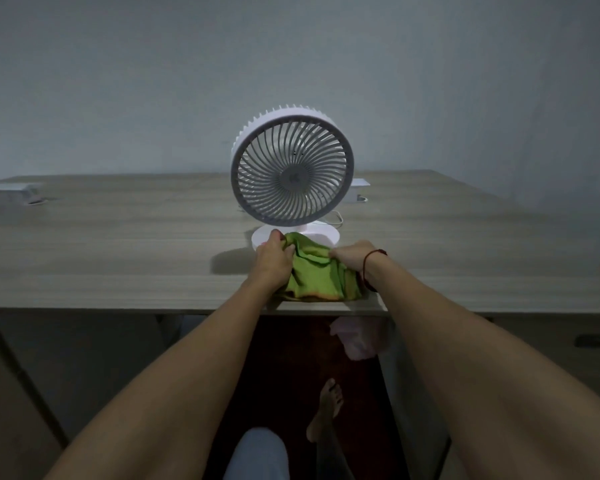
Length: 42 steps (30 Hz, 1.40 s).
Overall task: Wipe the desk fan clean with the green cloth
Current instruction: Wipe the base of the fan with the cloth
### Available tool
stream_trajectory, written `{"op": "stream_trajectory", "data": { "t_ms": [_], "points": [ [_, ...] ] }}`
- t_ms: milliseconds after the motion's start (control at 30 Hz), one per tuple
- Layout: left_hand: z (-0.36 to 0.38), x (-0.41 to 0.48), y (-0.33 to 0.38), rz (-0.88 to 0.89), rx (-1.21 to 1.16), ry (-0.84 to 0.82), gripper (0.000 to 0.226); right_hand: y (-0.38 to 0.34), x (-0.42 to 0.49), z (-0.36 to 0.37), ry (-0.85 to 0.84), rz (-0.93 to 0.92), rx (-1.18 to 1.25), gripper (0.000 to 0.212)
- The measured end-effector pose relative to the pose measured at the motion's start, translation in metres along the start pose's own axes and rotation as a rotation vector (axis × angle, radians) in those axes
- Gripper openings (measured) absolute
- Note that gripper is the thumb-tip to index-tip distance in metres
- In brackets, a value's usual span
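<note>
A white desk fan [292, 168] stands upright on the wooden desk [118, 244], its round grille facing me and its round base partly hidden by cloth and hands. The crumpled green cloth [317, 271] lies on the desk just in front of the base, reaching to the near edge. My left hand [274, 258] grips the cloth's left upper corner right at the fan's base. My right hand [352, 256], with a dark red cord around the wrist, grips the cloth's right side.
A thin white cable [336, 218] runs behind the fan's base. White boxes sit at the desk's back left [7, 194] and behind the fan at the right [359, 190]. A grey wall rises behind the desk. Below the near edge are my leg and bare foot [326, 410].
</note>
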<state>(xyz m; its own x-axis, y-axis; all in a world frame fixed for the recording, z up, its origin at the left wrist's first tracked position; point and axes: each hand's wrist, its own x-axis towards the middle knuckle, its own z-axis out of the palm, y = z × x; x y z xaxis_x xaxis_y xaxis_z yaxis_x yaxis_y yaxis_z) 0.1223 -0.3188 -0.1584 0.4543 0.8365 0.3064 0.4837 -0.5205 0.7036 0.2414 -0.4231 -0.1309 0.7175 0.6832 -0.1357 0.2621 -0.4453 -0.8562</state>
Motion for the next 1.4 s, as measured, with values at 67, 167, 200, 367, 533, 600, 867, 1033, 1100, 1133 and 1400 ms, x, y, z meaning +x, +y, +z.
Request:
{"op": "stream_trajectory", "data": {
  "t_ms": [67,167,200,367,533,600,867,1033,1100,1133,1400],
  "points": [
    [-0.001,-0.001,-0.005,0.019,0.011,0.015,0.027,0.004,0.007,0.005,0.091,-0.015,0.032,0.042],
    [-0.003,-0.001,-0.011,0.0,-0.016,0.033,0.031,0.009,0.012,0.013,0.165,-0.049,0.061,0.044],
    [-0.004,0.0,-0.011,-0.005,-0.019,0.031,0.032,0.008,0.013,0.015,0.135,-0.068,0.052,0.047],
    [-0.003,0.004,-0.012,-0.015,-0.035,0.031,0.033,-0.003,0.008,0.012,-0.11,-0.088,-0.129,0.088],
    [-0.003,-0.001,-0.016,0.061,-0.089,0.078,0.028,-0.003,0.011,0.015,0.054,-0.054,-0.084,0.056],
    [-0.004,-0.004,-0.017,0.078,-0.114,0.094,0.026,-0.004,0.013,0.019,0.118,-0.018,0.039,0.049],
    [-0.006,-0.003,-0.017,0.044,-0.148,0.092,0.028,-0.002,0.01,0.022,0.117,-0.052,0.176,0.041],
    [-0.008,-0.003,-0.017,0.014,-0.16,0.071,0.028,-0.004,0.009,0.018,-0.147,-0.044,0.195,0.065],
    [-0.007,-0.004,-0.017,0.024,-0.181,0.082,0.027,-0.006,0.006,0.02,-0.118,-0.092,0.051,0.072],
    [-0.008,-0.005,-0.017,0.032,-0.196,0.09,0.027,-0.005,0.006,0.023,-0.083,-0.098,0.033,0.07],
    [-0.016,-0.01,-0.015,0.038,-0.251,0.131,0.028,-0.003,0.009,0.043,0.197,-0.076,0.21,0.05]
  ]
}}
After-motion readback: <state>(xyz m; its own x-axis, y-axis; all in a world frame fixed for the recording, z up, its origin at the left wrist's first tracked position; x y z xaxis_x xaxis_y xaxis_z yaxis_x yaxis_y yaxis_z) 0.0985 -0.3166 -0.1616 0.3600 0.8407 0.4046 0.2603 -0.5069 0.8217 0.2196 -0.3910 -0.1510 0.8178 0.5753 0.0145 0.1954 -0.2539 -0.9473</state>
